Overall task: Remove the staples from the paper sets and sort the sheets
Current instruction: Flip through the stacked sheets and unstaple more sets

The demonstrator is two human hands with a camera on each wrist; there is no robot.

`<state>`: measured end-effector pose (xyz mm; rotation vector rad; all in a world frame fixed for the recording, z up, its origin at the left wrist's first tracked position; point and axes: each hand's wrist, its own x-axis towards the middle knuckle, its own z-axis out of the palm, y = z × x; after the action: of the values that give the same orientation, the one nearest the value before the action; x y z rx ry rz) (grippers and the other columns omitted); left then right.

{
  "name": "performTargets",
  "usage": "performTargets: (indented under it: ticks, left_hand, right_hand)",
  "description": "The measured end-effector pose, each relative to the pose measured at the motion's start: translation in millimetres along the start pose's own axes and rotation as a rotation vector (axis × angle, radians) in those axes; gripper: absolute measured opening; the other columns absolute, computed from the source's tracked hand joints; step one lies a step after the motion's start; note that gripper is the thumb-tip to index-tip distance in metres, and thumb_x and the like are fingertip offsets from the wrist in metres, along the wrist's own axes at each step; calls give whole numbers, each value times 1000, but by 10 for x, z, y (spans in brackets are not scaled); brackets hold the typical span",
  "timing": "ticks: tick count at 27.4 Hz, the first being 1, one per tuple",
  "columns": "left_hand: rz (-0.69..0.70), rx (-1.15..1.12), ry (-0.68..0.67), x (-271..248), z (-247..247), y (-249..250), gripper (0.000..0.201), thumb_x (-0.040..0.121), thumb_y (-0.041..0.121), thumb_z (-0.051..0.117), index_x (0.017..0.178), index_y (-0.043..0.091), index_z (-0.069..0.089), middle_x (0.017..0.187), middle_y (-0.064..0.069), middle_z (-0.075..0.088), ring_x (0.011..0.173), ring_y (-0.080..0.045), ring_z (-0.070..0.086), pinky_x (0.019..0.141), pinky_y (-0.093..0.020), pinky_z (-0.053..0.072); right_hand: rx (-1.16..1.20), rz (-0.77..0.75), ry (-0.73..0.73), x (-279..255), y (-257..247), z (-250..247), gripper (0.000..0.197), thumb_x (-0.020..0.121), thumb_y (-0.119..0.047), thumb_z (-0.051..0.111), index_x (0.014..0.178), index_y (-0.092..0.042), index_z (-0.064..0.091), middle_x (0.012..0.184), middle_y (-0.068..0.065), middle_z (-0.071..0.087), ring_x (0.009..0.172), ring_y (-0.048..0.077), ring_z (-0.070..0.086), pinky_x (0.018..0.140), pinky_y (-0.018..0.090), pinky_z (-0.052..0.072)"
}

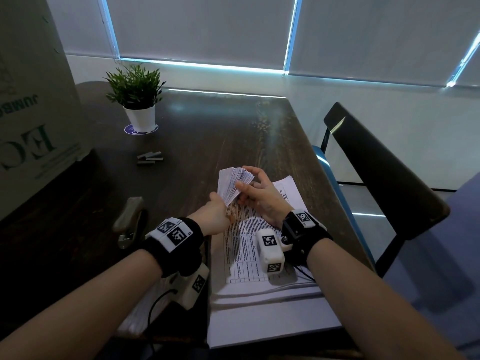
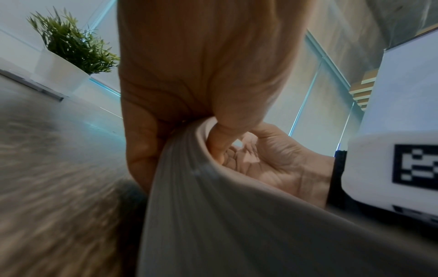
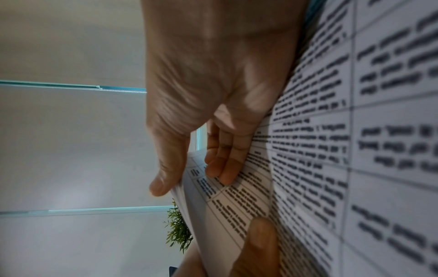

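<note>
Left grip: the left hand (image 1: 213, 213) pinches the near lower corner of a thick paper set (image 1: 235, 183), thumb and curled fingers closed on the bent sheets; the left wrist view shows the pages (image 2: 194, 196) squeezed between thumb and fingers.
Right grip: the right hand (image 1: 262, 194) holds the same set at its raised edge, thumb on the fanned page edges and fingers behind them; in the right wrist view the fingertips (image 3: 222, 174) lie on a printed page (image 3: 308, 168).
Paper set: lifted at its far end and fanned, its lower part lying on the table (image 1: 220, 131) at the right side, near the person.
Printed sheet: a page with a table of text (image 1: 244, 245) lies flat under the two wrists, on top of further white sheets (image 1: 265, 320) at the near table edge.
Stapler: a dark stapler (image 1: 130, 222) lies on the table just left of the left wrist.
Staple strips: several grey strips (image 1: 150, 158) lie in a loose heap, well apart from the paper.
Plant: a small green plant in a white pot (image 1: 137, 100) stands at the far left of the table.
Box: a large cardboard box (image 1: 28, 100) stands at the left edge.
Chair: a dark chair (image 1: 384, 167) stands to the right of the table.
</note>
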<state>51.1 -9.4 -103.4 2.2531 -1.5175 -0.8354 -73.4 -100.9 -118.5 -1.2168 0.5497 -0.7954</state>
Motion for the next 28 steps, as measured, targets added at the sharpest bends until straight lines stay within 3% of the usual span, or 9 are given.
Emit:
performTargets:
  ticks: [5, 10, 16, 19, 20, 22, 23, 25, 28]
  left_hand:
    - [-8, -30, 1, -16, -16, 17, 59, 94, 26, 55, 132, 1, 18, 120, -16, 55, 100, -25, 61, 81, -36, 53]
    - [-14, -78, 8, -21, -1, -6, 62, 94, 26, 56, 134, 1, 16, 110, -11, 54, 94, -21, 58, 74, -31, 47]
    - [-53, -144, -4, -17, -17, -16, 78, 93, 28, 60, 141, -3, 7, 128, -17, 51, 114, -28, 55, 94, -38, 48]
    - [-102, -149, -33, -46, -37, -16, 88, 89, 31, 64, 144, -3, 4, 136, -18, 45, 119, -29, 52, 94, -37, 48]
    - [-118, -109, -2, -81, -45, -7, 96, 86, 32, 68, 146, -1, 1, 141, -18, 38, 124, -31, 48, 98, -38, 46]
    - [-41, -7, 231, -120, -94, 32, 111, 79, 34, 75, 149, 8, -6, 150, -18, 18, 134, -35, 32, 107, -45, 36]
    - [85, -4, 345, -132, -140, 71, 109, 79, 33, 74, 151, 11, -5, 151, -16, 14, 137, -34, 27, 109, -46, 32]
    - [309, -114, 347, -128, -232, 166, 87, 86, 28, 68, 151, 12, 12, 149, -12, 27, 133, -26, 34, 109, -43, 36]
    - [280, -355, 204, -100, -349, 253, 38, 94, 26, 57, 126, 6, 53, 116, -10, 62, 102, -21, 60, 95, -42, 49]
  right_hand:
    - [1, 9, 3, -4, -5, 4, 37, 88, -5, 68, 118, -21, 52, 75, 2, 69, 63, 12, 60, 68, 30, 57]
    - [45, 35, -2, 9, 6, -35, 43, 88, -2, 68, 123, -20, 52, 89, 8, 67, 75, 19, 63, 73, 33, 59]
    - [169, 129, 48, 59, 34, -99, 54, 91, 6, 60, 139, -13, 44, 77, 5, 61, 59, 10, 59, 64, 25, 58]
    - [190, 175, 72, 35, -8, -78, 56, 91, 5, 60, 142, -11, 43, 76, 4, 60, 58, 10, 59, 61, 25, 57]
    - [189, 196, 80, 10, -37, -61, 57, 90, 6, 60, 142, -11, 43, 78, 5, 59, 58, 10, 59, 61, 25, 58]
    - [178, 228, 99, -21, -124, -19, 56, 90, 6, 60, 141, -11, 43, 77, 6, 58, 56, 11, 58, 60, 25, 58]
    - [161, 231, 112, -22, -181, -8, 55, 91, 7, 60, 140, -11, 43, 76, 6, 57, 56, 11, 57, 59, 25, 58]
    - [135, 224, 104, -18, -337, 38, 51, 92, 6, 59, 137, -12, 45, 76, 6, 58, 56, 11, 55, 59, 24, 58]
    - [77, 196, 60, -94, -656, 146, 33, 93, -2, 61, 124, -11, 51, 82, 7, 60, 60, 10, 56, 59, 23, 56]
